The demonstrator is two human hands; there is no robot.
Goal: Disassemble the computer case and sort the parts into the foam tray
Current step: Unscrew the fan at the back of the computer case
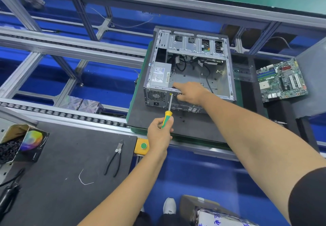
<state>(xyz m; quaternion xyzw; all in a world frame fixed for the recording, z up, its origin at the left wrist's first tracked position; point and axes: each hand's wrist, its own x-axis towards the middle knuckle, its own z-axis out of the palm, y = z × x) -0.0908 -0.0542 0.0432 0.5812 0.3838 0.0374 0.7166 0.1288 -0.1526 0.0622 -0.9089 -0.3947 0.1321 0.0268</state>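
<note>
An open metal computer case (192,67) lies on a dark pad (151,120), its side panel off. A grey power supply (161,75) sits in its near-left corner, and black cables hang inside. My left hand (159,134) grips a yellow-green screwdriver (167,116), whose tip touches the case's rear edge beside the power supply. My right hand (190,93) rests on the rear rim of the case, its fingers curled over the edge and one finger reaching inward. A bare green motherboard (282,81) lies on the dark foam tray (250,91) to the right.
Black pliers (115,157) and a thin white wire scrap (83,178) lie on the dark mat at lower left. A box of small black parts (15,144) stands at the far left. A yellow box with a green button (142,146) sits on the conveyor rail.
</note>
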